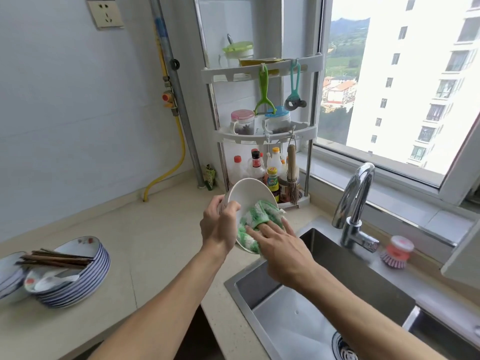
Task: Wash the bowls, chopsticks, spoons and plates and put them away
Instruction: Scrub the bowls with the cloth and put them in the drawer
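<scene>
My left hand [219, 224] grips the left rim of a white bowl [249, 194], tilted so its inside faces me, above the counter by the sink's far left corner. My right hand [279, 246] presses a green-and-white dishcloth [257, 216] into the bowl's lower inside, fingers straight on the cloth. At the left of the counter stands a stack of blue-rimmed plates [88, 271] with dark chopsticks [55, 258] lying across it and a white spoon [55, 279] in the top dish. More blue-rimmed bowls [9, 279] sit at the left edge.
A steel sink [322, 287] lies at lower right with a chrome tap [354, 203] behind it and a pink dish brush [396, 252] on the ledge. A three-tier corner rack [262, 133] holds jars, bottles and hanging tools. A yellow hose [168, 172] runs down the wall.
</scene>
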`<act>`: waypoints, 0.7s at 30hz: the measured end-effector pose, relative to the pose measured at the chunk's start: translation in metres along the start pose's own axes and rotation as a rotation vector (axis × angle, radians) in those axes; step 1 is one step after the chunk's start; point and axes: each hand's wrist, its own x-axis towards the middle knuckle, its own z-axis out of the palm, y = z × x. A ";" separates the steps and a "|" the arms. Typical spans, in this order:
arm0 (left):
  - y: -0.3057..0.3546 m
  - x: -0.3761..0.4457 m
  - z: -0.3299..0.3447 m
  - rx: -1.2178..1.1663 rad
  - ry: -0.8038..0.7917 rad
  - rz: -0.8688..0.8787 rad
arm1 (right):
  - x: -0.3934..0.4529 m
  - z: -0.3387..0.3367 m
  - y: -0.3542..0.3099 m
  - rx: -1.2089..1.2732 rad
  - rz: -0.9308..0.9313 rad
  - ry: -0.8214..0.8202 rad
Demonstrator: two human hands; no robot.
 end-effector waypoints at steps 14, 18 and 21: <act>-0.004 0.025 -0.028 0.100 -0.522 -0.381 | -0.004 0.003 0.052 -0.373 -0.440 0.238; -0.012 0.017 -0.025 0.614 -0.354 0.220 | -0.009 0.006 0.055 -0.351 -0.393 0.187; -0.023 0.009 -0.027 1.158 -0.532 0.821 | -0.013 0.007 0.059 -0.328 -0.398 0.209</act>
